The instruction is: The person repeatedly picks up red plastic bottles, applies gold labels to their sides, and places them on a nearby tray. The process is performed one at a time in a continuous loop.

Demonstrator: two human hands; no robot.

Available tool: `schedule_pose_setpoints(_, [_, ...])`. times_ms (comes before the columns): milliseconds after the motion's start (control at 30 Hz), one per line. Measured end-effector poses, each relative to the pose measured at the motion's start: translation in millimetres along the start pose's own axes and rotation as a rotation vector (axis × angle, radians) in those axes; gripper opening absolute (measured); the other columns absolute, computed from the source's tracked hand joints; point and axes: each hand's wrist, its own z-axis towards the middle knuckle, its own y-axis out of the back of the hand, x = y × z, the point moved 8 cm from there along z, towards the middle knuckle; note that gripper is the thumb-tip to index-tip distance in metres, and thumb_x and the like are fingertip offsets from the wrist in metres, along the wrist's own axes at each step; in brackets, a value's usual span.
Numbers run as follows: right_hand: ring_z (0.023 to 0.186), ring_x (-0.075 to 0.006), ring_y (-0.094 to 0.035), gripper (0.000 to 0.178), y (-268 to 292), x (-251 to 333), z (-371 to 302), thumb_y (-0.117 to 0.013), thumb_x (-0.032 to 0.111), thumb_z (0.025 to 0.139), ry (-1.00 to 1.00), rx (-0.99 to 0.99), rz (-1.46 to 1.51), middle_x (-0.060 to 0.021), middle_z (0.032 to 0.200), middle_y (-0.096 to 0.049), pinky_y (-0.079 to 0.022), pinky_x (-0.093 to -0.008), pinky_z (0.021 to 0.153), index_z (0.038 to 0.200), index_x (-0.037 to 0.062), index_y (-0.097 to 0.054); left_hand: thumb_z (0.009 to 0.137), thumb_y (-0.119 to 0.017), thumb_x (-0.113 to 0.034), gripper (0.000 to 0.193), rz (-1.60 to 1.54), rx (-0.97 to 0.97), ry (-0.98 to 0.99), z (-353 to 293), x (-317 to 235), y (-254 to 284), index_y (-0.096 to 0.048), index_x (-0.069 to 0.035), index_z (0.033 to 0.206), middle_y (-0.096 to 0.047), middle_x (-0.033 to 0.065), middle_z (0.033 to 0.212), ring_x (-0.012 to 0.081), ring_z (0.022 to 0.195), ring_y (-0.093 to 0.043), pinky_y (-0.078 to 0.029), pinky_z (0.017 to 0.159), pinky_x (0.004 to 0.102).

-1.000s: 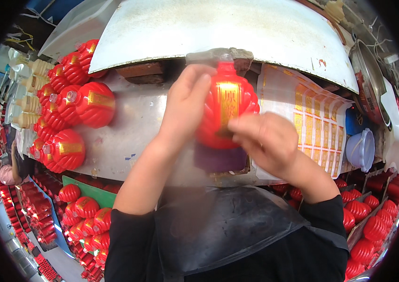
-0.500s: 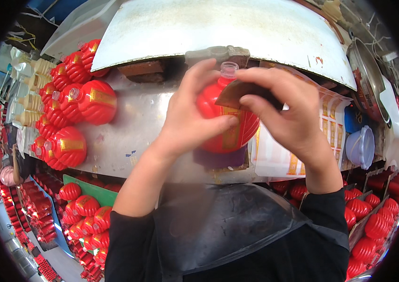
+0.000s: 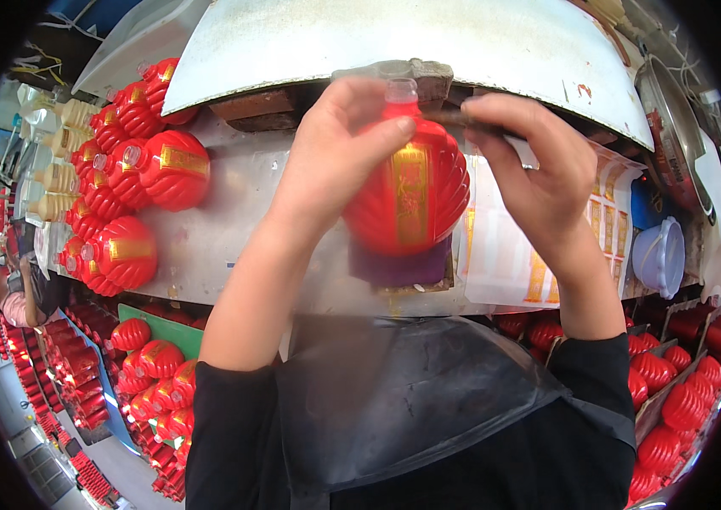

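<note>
Red bottle (image 3: 411, 195), label sheet (image 3: 506, 265) beside, bucket (image 3: 659, 257) beyond

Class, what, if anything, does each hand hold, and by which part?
Left hand: red bottle, by its shoulder. Right hand: blurred dark tool, by its right end.

Glossy plastic bottle (image 3: 409, 200), smooth metal tabletop (image 3: 245, 191), thin paper label sheet (image 3: 505, 276)

Head-worn fisheye view, facing steeply down, close above hands (image 3: 326, 157) and worktable (image 3: 237, 191)
</note>
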Motion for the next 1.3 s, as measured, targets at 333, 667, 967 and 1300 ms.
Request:
schedule_pose_setpoints(333, [0.099, -0.0319, -0.077, 0.024, -23.6, 45.1, -75.5, -0.078, -0.007, 0.077, 0.061, 0.236, 0.330, -0.0148, 0.102, -0.077, -0.064, -0.0415, 0.080, 0.095, 0.0057, -0.070, 0.097, -0.075, -0.016, 0.045, -0.107, -0.089, 0.047, 7.2, 11.8, 7.3, -0.059, 0.006, 0.132, -0.071, 0.0155, 0.124, 0.0166, 0.110, -0.067, -0.054, 0.096, 0.0312])
schedule_pose_setpoints(667, [0.096, -0.0279, -0.075, 0.022, -33.4, 78.6, -81.8, -0.077, 0.006, 0.074, 0.252, 0.159, 0.125, -0.0133, 0.107, -0.077, -0.062, -0.0391, 0.084, 0.096, 0.0027, -0.074, 0.102, -0.070, -0.014, 0.037, -0.137, -0.161, 0.076, 2.5, 11.0, 11.1, -0.056, 0.002, 0.132, -0.071, 0.0109, 0.115, 0.0139, 0.101, -0.069, -0.057, 0.090, 0.0283])
schedule_pose_setpoints(967, [0.095, -0.0257, -0.076, 0.026, -44.6, 79.4, -64.9, -0.074, 0.000, 0.078, 0.205, 0.249, 0.196, -0.0115, 0.107, -0.077, -0.059, -0.0362, 0.078, 0.103, 0.0043, -0.076, 0.109, -0.057, -0.013, 0.029, -0.137, -0.125, 0.012, -2.7, 9.2, 7.5, -0.056, 0.001, 0.134, -0.069, 0.0089, 0.121, 0.0124, 0.108, -0.066, -0.055, 0.098, 0.0285])
schedule_pose_setpoints(1300, [0.091, -0.0155, -0.076, 0.029, -12.5, 8.1, 0.8, -0.076, -0.004, 0.089, -0.387, -0.038, 0.157, -0.0102, 0.106, -0.079, -0.059, -0.0285, 0.082, 0.118, -0.0010, -0.074, 0.114, -0.046, -0.014, 0.028, -0.096, -0.053, -0.094, -12.3, 3.9, 2.1, -0.056, 0.001, 0.135, -0.066, 0.0094, 0.128, 0.0128, 0.115, -0.064, -0.052, 0.103, 0.0298])
